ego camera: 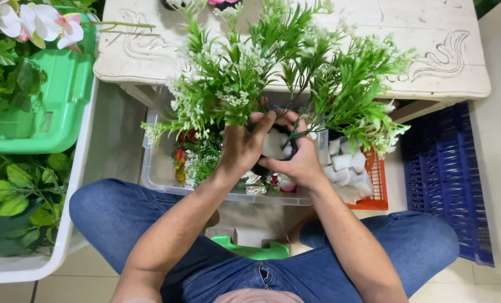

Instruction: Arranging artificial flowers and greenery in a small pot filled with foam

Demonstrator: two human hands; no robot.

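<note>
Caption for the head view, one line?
Both hands, left hand and right hand, press a white foam block among green sprigs above a clear bin.

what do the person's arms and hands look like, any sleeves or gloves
Both forearms are bare up to the bottom edge of the picture, with no sleeves in view. The left hand and right hand wear no gloves. No watch, ring or bracelet shows.

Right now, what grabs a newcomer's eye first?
The spray of green artificial stems with tiny white blooms fanning out at centre, gripped at its base by the left hand and right hand above a clear plastic bin. At far right, a blue crate.
</note>
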